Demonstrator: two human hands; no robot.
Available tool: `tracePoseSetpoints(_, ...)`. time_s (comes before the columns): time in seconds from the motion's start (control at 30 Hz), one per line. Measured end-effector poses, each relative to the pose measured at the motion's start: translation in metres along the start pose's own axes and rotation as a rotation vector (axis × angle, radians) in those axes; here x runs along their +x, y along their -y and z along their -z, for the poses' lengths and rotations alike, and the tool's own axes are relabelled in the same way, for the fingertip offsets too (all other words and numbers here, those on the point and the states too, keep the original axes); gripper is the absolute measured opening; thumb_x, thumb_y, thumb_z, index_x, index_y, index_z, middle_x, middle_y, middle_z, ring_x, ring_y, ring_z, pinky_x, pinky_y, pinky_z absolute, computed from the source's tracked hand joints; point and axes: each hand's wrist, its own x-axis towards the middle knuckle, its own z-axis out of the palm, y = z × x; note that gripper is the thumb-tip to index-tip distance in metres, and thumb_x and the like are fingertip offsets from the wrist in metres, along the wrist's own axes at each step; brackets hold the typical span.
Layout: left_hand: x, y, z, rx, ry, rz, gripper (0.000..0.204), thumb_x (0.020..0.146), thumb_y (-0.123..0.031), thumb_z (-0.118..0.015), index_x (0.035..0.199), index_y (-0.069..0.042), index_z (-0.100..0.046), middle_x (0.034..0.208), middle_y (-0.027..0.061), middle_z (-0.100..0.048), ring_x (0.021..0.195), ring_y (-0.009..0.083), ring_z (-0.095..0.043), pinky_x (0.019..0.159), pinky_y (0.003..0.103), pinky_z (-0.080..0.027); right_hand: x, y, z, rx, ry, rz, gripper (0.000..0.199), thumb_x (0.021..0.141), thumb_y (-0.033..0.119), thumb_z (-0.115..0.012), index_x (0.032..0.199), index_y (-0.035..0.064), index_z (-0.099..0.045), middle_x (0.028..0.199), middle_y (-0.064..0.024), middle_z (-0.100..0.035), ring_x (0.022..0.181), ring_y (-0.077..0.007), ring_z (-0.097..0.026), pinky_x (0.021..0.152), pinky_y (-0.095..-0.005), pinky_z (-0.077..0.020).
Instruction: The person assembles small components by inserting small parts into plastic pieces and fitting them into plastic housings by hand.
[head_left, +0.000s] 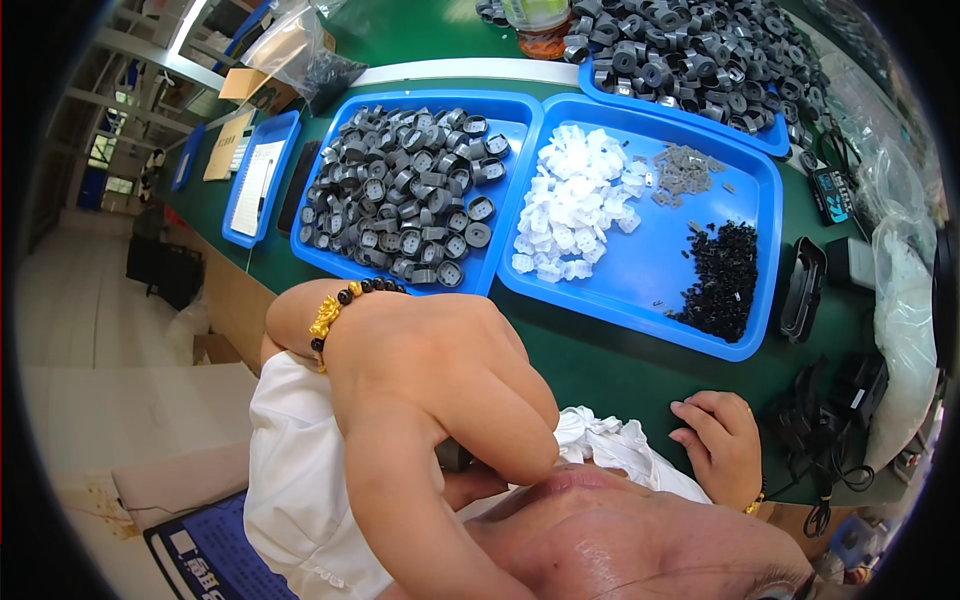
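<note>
My left hand (pixel 450 370) is raised close to the camera, large in view, with a black and gold bead bracelet (pixel 330 318) at its wrist. Its fingers curl inward, and a small dark grey piece (pixel 453 456) shows in the gap between them, too covered to identify. One digit stretches toward the lower edge. My right hand (pixel 722 445) rests at the near edge of the green tabletop (pixel 620 378), its fingers loosely bent and a little apart, with nothing visible in them. Beyond my left hand lies a blue tray (pixel 522 125) of dark grey plastic caps (pixel 400 190).
A second blue tray (pixel 620 290) holds white plastic parts (pixel 575 205), small grey pieces (pixel 687 170) and tiny black parts (pixel 722 280). Farther back, another tray heaps grey rings (pixel 700 60). Black cables (pixel 825 480) and a clear plastic bag (pixel 900 330) lie at right.
</note>
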Motion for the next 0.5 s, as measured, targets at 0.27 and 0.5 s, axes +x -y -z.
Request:
tracePoseSetpoints(0.27, 0.004, 0.002, -0.007, 0.042, -0.048, 0.065, 0.052, 0.068, 0.013, -0.052, 0.089, -0.034, -0.061, 0.064, 0.0070, -0.055, 0.042, 0.0102, -0.035, 0.036, 0.022, -0.022, -0.001, -0.001, 0.000, -0.005, 0.004, -0.006, 0.028, 0.072, 0.011, -0.075, 0.098, 0.0054, -0.069, 0.095, -0.0067, -0.063, 0.086, -0.0263, -0.060, 0.074, -0.0364, -0.0460)
tracePoseSetpoints(0.5, 0.001, 0.004, -0.004, 0.129, -0.055, -0.023, 0.060, 0.070, 0.014, -0.058, 0.107, -0.033, -0.064, 0.073, 0.0057, -0.053, 0.048, 0.0158, -0.049, 0.036, 0.025, -0.037, 0.001, 0.001, 0.001, 0.000, 0.009, -0.005, 0.027, 0.072, 0.011, -0.075, 0.098, 0.0056, -0.069, 0.095, -0.0070, -0.063, 0.085, -0.0267, -0.059, 0.074, -0.0362, -0.0462)
